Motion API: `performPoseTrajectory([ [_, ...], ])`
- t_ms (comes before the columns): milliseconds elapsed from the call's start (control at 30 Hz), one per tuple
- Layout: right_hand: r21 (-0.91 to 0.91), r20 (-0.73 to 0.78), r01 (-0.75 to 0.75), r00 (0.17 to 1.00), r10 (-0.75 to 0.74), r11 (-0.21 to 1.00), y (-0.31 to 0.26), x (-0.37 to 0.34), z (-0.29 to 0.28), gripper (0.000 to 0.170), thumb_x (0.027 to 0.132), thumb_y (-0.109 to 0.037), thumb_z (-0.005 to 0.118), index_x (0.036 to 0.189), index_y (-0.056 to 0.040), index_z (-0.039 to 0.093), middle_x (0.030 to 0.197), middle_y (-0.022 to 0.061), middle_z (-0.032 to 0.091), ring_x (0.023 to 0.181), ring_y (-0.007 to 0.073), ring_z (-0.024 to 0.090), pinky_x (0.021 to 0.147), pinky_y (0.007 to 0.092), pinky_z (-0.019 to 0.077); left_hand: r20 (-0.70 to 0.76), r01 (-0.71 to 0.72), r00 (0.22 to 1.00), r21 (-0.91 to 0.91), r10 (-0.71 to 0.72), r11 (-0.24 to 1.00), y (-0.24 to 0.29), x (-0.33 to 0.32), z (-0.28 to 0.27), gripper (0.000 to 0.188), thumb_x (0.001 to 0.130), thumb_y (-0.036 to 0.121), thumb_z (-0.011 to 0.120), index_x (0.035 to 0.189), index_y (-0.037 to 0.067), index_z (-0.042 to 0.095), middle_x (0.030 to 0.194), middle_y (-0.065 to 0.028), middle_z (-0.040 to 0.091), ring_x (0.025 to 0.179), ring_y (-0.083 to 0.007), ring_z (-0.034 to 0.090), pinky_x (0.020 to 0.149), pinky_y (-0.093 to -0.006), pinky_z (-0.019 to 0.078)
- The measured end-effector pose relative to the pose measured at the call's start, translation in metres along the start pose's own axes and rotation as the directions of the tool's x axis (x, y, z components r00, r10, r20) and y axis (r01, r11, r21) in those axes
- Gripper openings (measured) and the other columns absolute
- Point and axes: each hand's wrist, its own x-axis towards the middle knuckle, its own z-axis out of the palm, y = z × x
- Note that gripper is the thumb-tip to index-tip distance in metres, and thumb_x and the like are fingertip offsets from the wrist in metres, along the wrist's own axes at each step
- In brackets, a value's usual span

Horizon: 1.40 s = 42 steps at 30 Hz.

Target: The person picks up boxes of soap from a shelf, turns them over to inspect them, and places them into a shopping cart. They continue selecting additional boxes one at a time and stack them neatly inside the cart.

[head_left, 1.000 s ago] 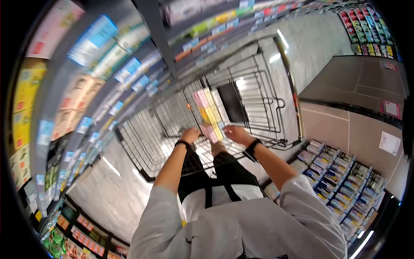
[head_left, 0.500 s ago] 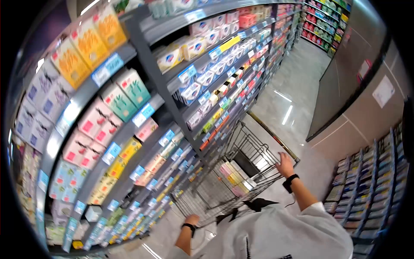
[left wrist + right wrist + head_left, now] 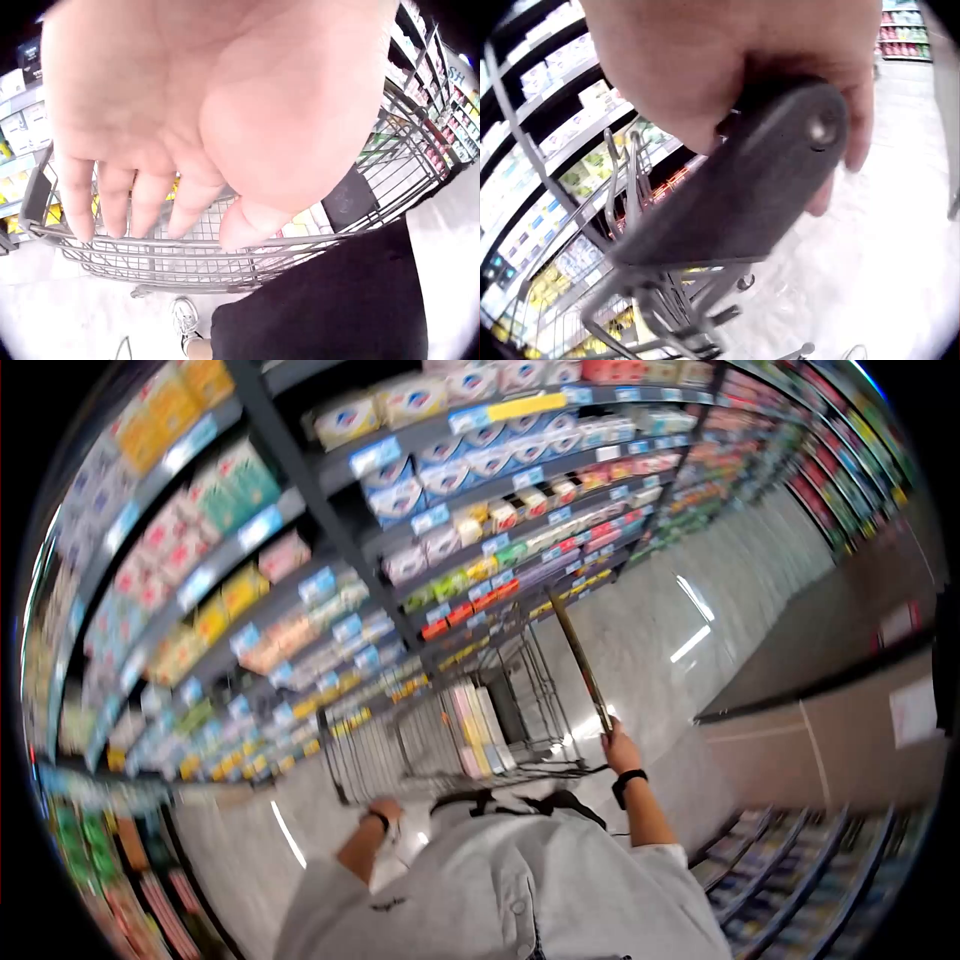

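Note:
A wire shopping cart (image 3: 345,765) stands in front of me, its long handle bar (image 3: 578,655) on the right side. My right hand (image 3: 620,748) grips the near end of that bar. In the right wrist view, the hand (image 3: 735,67) wraps over the handle above its dark plastic end bracket (image 3: 735,195). My left hand (image 3: 385,810) is at the cart's near left side. Its fingers (image 3: 150,199) stretch down with the tips right at the cart's top rim (image 3: 187,244), holding nothing. Pink, yellow and white boxes (image 3: 475,725) lie inside the cart beside a black panel (image 3: 507,708).
Tall shelves (image 3: 350,540) of boxed goods run along the left and ahead. A brown wall panel (image 3: 770,760) and a low rack (image 3: 800,880) of small packs stand to the right. Grey tiled floor (image 3: 690,610) stretches ahead between them.
Both hands have left the boxes in the cart. My right hand has moved right and taken hold of the handle's end, and my left hand has moved to the near left rim. The view has turned.

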Motion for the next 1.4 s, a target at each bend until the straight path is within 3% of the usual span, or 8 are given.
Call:
performPoseTrajectory([
  [67, 0.043, 0.075, 0.114, 0.99, -0.117, 0.993, -0.01, 0.004, -0.028, 0.055, 0.089, -0.037, 0.051, 0.135, -0.0135, 0.031, 0.084, 0.0195, 0.066, 0.077, 0.0398, 0.063, 0.065, 0.051, 0.0489, -0.009, 0.027, 1.0, 0.032, -0.027, 0.999, 0.037, -0.013, 0.0, 0.046, 0.081, 0.041, 0.057, 0.104, 0.002, 0.066, 0.102, -0.018, 0.066, 0.1, -0.035, 0.06, 0.087, -0.0461, 0.0467],
  [167, 0.096, 0.073, 0.178, 0.98, -0.185, 0.979, 0.005, 0.021, -0.035, 0.052, 0.09, -0.036, 0.05, 0.133, -0.012, 0.032, 0.083, 0.0216, 0.065, 0.075, 0.042, 0.062, 0.064, 0.0529, 0.048, 0.137, 0.161, 0.979, -0.036, -0.154, 0.986, 0.115, -0.052, -0.009, 0.071, 0.081, 0.033, 0.054, 0.141, 0.003, 0.029, 0.132, -0.0227, 0.047, 0.116, -0.0331, 0.052, 0.095, -0.0434, 0.0447],
  [300, 0.165, 0.068, 0.245, 0.963, -0.259, 0.955, 0.034, 0.064, -0.042, 0.05, 0.089, -0.036, 0.05, 0.132, -0.014, 0.033, 0.082, 0.0213, 0.065, 0.076, 0.0418, 0.062, 0.065, 0.0528, 0.0478, 0.209, 0.202, 0.963, -0.14, -0.171, 0.969, 0.188, -0.08, 0.0, 0.07, 0.082, 0.036, 0.052, 0.141, 0.003, 0.031, 0.139, -0.0202, 0.04, 0.126, -0.0327, 0.042, 0.101, -0.0437, 0.0393],
  [500, 0.233, 0.044, 0.196, 0.976, -0.212, 0.952, 0.08, 0.131, -0.054, 0.045, 0.088, -0.035, 0.053, 0.127, -0.0174, 0.039, 0.089, 0.0206, 0.065, 0.082, 0.0423, 0.061, 0.067, 0.0539, 0.047, 0.046, 0.223, 0.973, -0.451, -0.227, 0.864, 0.236, -0.097, 0.048, 0.072, 0.081, 0.041, 0.052, 0.14, 0.003, 0.033, 0.135, -0.0214, 0.045, 0.125, -0.0351, 0.044, 0.103, -0.0426, 0.0368],
  [833, 0.18, 0.052, 0.158, 0.984, -0.17, 0.971, 0.149, 0.176, -0.097, 0.037, 0.09, -0.036, 0.051, 0.118, -0.0128, 0.045, 0.093, 0.0223, 0.064, 0.088, 0.0432, 0.06, 0.071, 0.0537, 0.0463, -0.139, 0.162, 0.956, -0.488, -0.26, 0.858, 0.217, -0.055, 0.09, 0.07, 0.081, 0.043, 0.054, 0.137, 0.004, 0.039, 0.13, -0.0229, 0.049, 0.121, -0.0376, 0.046, 0.101, -0.0431, 0.0379],
  [1167, 0.154, -0.012, 0.072, 0.997, -0.071, 0.986, 0.188, 0.199, -0.101, 0.039, 0.09, -0.033, 0.051, 0.12, -0.0093, 0.042, 0.094, 0.024, 0.064, 0.089, 0.0444, 0.059, 0.072, 0.0523, 0.0468, -0.078, 0.174, 0.957, -0.615, -0.279, 0.769, 0.23, -0.056, 0.012, 0.066, 0.081, 0.037, 0.056, 0.137, 0.006, 0.04, 0.138, -0.0194, 0.043, 0.128, -0.0335, 0.04, 0.105, -0.0401, 0.0336],
  [1300, 0.078, 0.122, -0.129, 0.985, 0.119, 0.989, 0.194, 0.23, -0.097, 0.043, 0.084, -0.021, 0.049, 0.124, -0.0076, 0.04, 0.098, 0.0275, 0.062, 0.094, 0.0453, 0.058, 0.078, 0.0523, 0.0461, -0.152, 0.113, 0.956, -0.597, -0.251, 0.794, 0.216, -0.035, -0.03, 0.069, 0.082, 0.035, 0.058, 0.14, 0.007, 0.034, 0.135, -0.0202, 0.045, 0.126, -0.0345, 0.042, 0.104, -0.0407, 0.0359],
  [1400, 0.004, 0.182, -0.29, 0.941, 0.284, 0.957, 0.176, 0.237, -0.105, 0.061, 0.077, -0.027, 0.054, 0.131, -0.0056, 0.033, 0.118, 0.0287, 0.054, 0.111, 0.0436, 0.052, 0.094, 0.0495, 0.0411, -0.077, 0.17, 0.976, -0.33, -0.205, 0.929, 0.206, 0.004, -0.053, 0.076, 0.081, 0.042, 0.059, 0.144, 0.013, 0.026, 0.141, -0.0184, 0.037, 0.13, -0.0357, 0.034, 0.105, -0.0519, 0.031],
])
